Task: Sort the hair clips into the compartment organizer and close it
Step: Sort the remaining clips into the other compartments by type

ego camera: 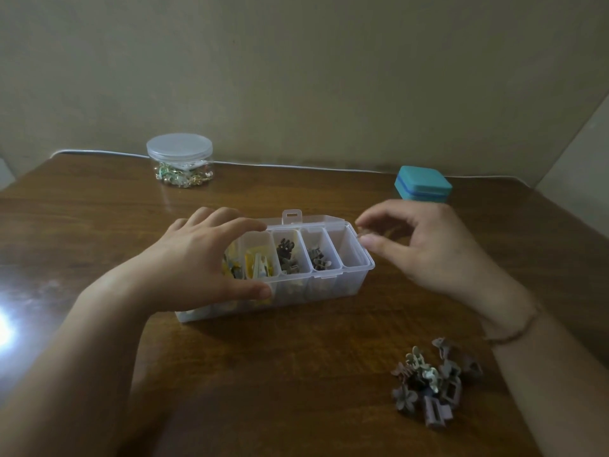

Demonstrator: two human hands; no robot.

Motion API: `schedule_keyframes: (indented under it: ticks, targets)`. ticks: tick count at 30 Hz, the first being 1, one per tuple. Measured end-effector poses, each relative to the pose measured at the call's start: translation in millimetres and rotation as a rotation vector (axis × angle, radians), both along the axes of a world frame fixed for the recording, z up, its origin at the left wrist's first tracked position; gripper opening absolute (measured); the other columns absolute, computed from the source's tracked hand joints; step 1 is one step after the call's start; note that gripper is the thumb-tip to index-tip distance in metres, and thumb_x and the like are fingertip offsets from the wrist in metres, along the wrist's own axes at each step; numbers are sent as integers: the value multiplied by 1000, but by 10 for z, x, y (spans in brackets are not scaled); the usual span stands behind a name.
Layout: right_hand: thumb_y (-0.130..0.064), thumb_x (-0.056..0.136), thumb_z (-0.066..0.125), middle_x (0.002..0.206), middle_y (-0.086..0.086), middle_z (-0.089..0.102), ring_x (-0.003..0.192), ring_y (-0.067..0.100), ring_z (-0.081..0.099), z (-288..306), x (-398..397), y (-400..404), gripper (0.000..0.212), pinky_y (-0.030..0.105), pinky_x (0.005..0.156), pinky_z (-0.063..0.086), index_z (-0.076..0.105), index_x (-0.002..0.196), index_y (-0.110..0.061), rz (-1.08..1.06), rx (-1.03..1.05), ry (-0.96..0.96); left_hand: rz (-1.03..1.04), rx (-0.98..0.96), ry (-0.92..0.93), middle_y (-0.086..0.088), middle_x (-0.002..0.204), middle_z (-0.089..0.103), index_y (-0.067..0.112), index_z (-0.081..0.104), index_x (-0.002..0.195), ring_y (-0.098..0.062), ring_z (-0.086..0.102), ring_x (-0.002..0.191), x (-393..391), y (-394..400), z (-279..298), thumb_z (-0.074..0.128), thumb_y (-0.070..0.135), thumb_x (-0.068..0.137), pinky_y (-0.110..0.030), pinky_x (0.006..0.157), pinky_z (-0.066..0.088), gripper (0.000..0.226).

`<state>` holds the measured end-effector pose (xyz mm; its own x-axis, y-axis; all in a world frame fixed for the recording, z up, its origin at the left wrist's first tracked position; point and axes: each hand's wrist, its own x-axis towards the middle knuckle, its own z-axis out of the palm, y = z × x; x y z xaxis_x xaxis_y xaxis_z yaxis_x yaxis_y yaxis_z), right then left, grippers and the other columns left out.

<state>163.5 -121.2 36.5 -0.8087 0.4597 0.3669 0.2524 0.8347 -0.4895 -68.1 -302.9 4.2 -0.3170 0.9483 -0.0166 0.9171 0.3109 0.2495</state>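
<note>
A clear plastic compartment organizer point(354, 275) stands open at the table's middle, its lid folded back. My left hand point(194, 262) grips its left part, fingers over the far rim and thumb on the near wall. Yellow clips point(258, 263), dark brown clips point(286, 253) and grey-brown clips point(318, 257) lie in separate compartments; the rightmost compartment looks empty. My right hand point(425, 245) hovers just right of the organizer and pinches a small brownish clip point(362, 233) between thumb and fingertips. A pile of loose mauve and beige hair clips point(431, 382) lies at the near right.
A round clear jar point(179, 159) with a lid, holding small colourful pieces, stands at the back left. A teal square box point(423, 184) sits at the back right, behind my right hand. A white cable runs along the table's far edge by the wall.
</note>
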Motion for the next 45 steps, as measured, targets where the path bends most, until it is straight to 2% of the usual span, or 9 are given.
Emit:
schedule_keyframes:
  ticks: [5, 13, 17, 24, 28, 33, 38, 42, 45]
  targets:
    - [-29, 82, 71, 95, -26, 63, 88, -9, 60, -101, 283, 26, 25, 12, 71, 46, 65, 104, -40, -58, 45, -50, -3, 2, 1, 20, 147, 28, 55, 23, 142, -9, 22, 137, 3, -6, 7, 32, 98, 49, -41, 112, 27, 102]
    - [-53, 81, 64, 84, -18, 62, 78, -2, 60, -285, 897, -46, 15, 23, 65, 52, 57, 94, -50, -192, -22, -677, 1, 1, 8, 19, 148, 29, 55, 24, 142, -10, 23, 137, 10, -1, 3, 32, 99, 49, -42, 112, 28, 103]
    - [-41, 85, 66, 89, -19, 61, 80, -1, 60, -287, 765, 0, 13, 22, 67, 52, 57, 90, -49, -174, -21, -618, 3, -6, 11, 19, 149, 27, 55, 24, 142, -10, 22, 138, 18, 1, 2, 32, 99, 49, -42, 112, 28, 103]
    - [-29, 81, 72, 81, -12, 71, 79, 3, 67, 3, 137, 71, 6, 19, 69, 54, 71, 86, -31, -76, -75, 130, 5, -5, 18, 19, 149, 27, 54, 24, 142, -10, 22, 137, 20, 0, 13, 31, 98, 49, -41, 111, 27, 103]
    - [-26, 83, 72, 96, -13, 71, 92, 2, 66, -149, -67, 199, 17, 33, 82, 57, 71, 99, -29, -72, -194, 101, 0, 3, 12, 19, 149, 27, 55, 24, 142, -10, 22, 138, 21, 3, 3, 32, 98, 50, -41, 112, 26, 102]
    - [-32, 81, 70, 97, -21, 67, 89, -3, 63, -279, 479, 223, 23, 25, 74, 55, 66, 100, -44, -146, -162, 7, 7, -2, 8, 19, 149, 27, 55, 23, 142, -10, 22, 137, 17, -10, 15, 31, 98, 49, -42, 112, 26, 102]
    - [-37, 72, 76, 125, -29, 58, 115, -2, 56, -413, 1349, 104, 49, 21, 77, 54, 59, 115, -54, 9, -117, -250, -3, 14, 13, 19, 147, 29, 55, 25, 142, -10, 24, 136, 2, 2, -8, 33, 99, 50, -43, 111, 29, 102]
    - [-85, 56, 57, 122, -35, 56, 117, -10, 51, -545, 1508, 75, 60, 18, 95, 45, 58, 111, -60, 31, -168, -369, 2, 13, 9, 19, 148, 30, 54, 26, 142, -11, 25, 136, 0, 4, -13, 33, 99, 50, -44, 111, 30, 103]
    - [-87, 60, 51, 113, -35, 60, 108, -11, 56, -514, 1386, 115, 51, 16, 87, 47, 62, 101, -58, -36, -120, -302, 1, 11, 14, 19, 148, 30, 54, 26, 142, -11, 25, 136, 7, -2, -7, 32, 99, 50, -44, 111, 30, 103]
